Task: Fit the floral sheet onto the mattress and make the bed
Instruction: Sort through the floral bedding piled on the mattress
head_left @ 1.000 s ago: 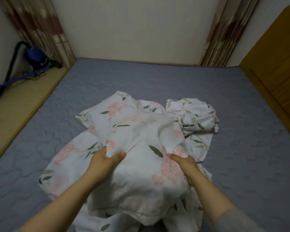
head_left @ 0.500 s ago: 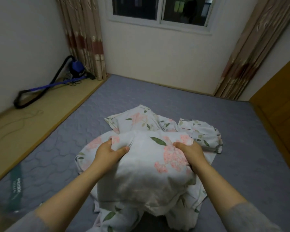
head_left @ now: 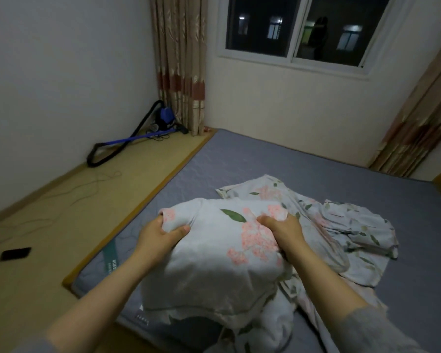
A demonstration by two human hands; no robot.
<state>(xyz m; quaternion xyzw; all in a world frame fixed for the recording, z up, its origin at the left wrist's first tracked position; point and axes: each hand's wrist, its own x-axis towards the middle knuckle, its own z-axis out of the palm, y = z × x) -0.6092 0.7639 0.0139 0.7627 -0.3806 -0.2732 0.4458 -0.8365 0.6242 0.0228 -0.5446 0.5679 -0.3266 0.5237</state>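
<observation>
Gripping the floral sheet (head_left: pixel 209 263) with both hands, the person holds a bunched portion of it raised above the near edge of the mattress (head_left: pixel 265 159). The left hand (head_left: pixel 160 234) has fingers and thumb curled into a fold at the upper left of the bundle. The right hand (head_left: pixel 284 230) clutches a fold at the upper right, its fingers buried in the cloth. The rest of the sheet trails down from the bundle and lies crumpled on the mattress to the right, near its middle.

Handling: the fabric appears thin, soft and light. It drapes and wrinkles freely, shows no stiffness, and is likely to collapse wherever it is unsupported. Breakage is not a concern; tangled or twisted layers are. A grip in mid-cloth gives little control of the spread. The better hold is judged to be at a hem or corner, one in each hand and well apart, so that the sheet can be opened over the mattress. No corner or elastic edge can be identified in the bundle.

Appearance: white ground, pink flower clusters, green leaves. The mattress is grey-blue and quilted.
</observation>
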